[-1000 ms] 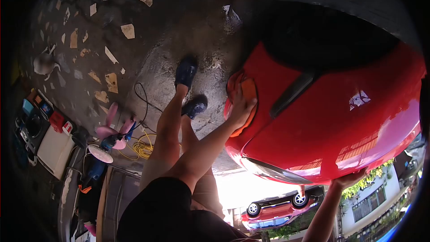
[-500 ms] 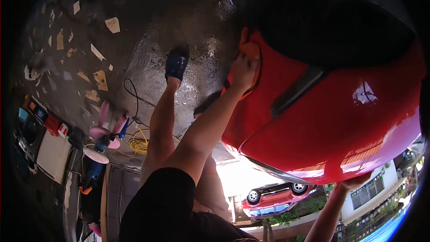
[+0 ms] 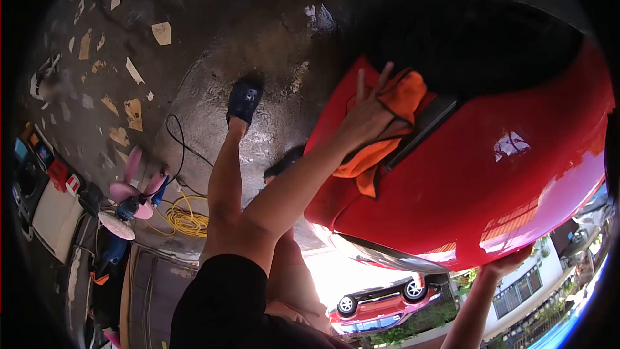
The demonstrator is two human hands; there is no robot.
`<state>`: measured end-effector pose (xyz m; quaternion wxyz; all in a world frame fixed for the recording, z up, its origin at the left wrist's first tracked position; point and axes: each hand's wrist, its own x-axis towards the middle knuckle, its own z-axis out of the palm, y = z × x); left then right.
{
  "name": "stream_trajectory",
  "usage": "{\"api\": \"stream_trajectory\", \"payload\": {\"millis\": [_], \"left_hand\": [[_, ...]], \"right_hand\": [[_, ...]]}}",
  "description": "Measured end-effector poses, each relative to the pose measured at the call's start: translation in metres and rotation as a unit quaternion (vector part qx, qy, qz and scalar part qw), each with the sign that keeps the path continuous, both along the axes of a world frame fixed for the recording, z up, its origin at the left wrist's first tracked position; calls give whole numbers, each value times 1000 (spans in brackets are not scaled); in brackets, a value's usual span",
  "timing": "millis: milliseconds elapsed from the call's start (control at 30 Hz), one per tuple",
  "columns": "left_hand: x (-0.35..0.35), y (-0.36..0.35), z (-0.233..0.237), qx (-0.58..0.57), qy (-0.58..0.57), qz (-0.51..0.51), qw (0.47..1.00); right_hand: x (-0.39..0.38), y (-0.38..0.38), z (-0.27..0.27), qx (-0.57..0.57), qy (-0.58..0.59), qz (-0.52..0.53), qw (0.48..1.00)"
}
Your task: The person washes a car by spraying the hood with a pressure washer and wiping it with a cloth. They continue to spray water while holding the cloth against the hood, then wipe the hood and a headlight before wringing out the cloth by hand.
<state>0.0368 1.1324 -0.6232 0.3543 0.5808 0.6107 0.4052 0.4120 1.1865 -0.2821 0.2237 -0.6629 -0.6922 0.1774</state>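
Observation:
My left hand (image 3: 371,116) holds an orange microfibre cloth (image 3: 365,158) with dark edging against the red car panel (image 3: 452,181). Two of its fingers stick out past the bunched cloth. Part of the cloth hangs below the wrist, beside a dark strip (image 3: 423,132) on the panel. Above the strip is a black, window-like area (image 3: 478,45). At the lower right, my right hand (image 3: 510,260) rests along the panel's far edge, looking flat. Its fingertips are partly hidden, and no object shows in it.
Dark wet floor with scattered pale scraps (image 3: 161,33) lies around my clogs (image 3: 245,98). To the left are a coiled yellow cord (image 3: 187,221), pink fan-like blades (image 3: 132,187) and a blue tool with a round white pad (image 3: 116,226). Another red car (image 3: 381,304) appears upside down behind.
My left hand has moved right and slightly down across the panel, from its left edge to the dark strip. The cloth now spreads out more. My right hand stays at the edge.

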Motion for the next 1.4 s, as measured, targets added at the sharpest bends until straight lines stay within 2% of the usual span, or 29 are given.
{"api": "stream_trajectory", "payload": {"millis": [33, 67, 133, 167, 233, 300, 333, 367, 433, 533, 567, 633, 700, 733, 833, 933, 1067, 1167, 1300, 1400], "left_hand": [[4, 8, -3, 24, -28, -5, 999], [1, 7, 5, -5, -66, -35, 997], [-12, 29, 7, -34, -127, -92, 987], [-10, 23, -6, -99, -135, -27, 986], [1, -12, -32, -234, -149, 99, 956], [16, -28, -56, -288, -108, 104, 946], [13, -26, -50, -314, -86, 107, 939], [19, -24, -43, -212, -78, 110, 968], [18, -8, 18, -16, -66, 111, 991], [-1, -6, 48, -13, -354, 171, 919], [6, -11, 34, -13, -370, 236, 898], [0, -26, -1, -69, -178, 61, 980], [7, -25, -3, -55, -155, 63, 984], [10, -23, -2, -46, -143, 65, 986], [0, -2, 15, -36, -174, 48, 983], [7, -30, 4, -41, -163, 41, 985], [14, -94, -4, -116, -168, 33, 978], [13, -72, 8, -106, -145, 33, 983], [-5, -2, 12, -39, -128, 27, 991], [-12, 1, 16, -50, -132, 19, 990]], "right_hand": [[-5, -3, 3, -7, 7, -17, 1000], [-9, -4, 4, -6, 20, -42, 999], [-3, 1, -2, 5, -42, 26, 999], [1, 3, -5, 14, -71, 60, 996], [3, -2, 0, 26, -117, 49, 992], [-7, -4, 0, 37, -123, 28, 991], [-4, -5, -6, 51, -98, 27, 994], [1, -5, -6, 49, -92, 33, 994], [4, -5, -4, 45, -80, 46, 995], [3, -3, -2, 33, -103, 54, 993], [2, -2, -3, 32, -113, 57, 991], [16, -1, -2, 46, -138, 128, 981], [26, -2, 2, 49, -156, 162, 973], [31, -3, 3, 45, -149, 144, 977], [33, 1, -5, 50, -155, 147, 976], [26, -3, 3, 28, -202, 103, 974], [41, 5, -3, 57, -184, 202, 960], [52, 1, 3, 43, -177, 171, 968], [51, 0, 4, 34, -196, 158, 967], [53, 3, 12, 30, -233, 156, 959]]}}
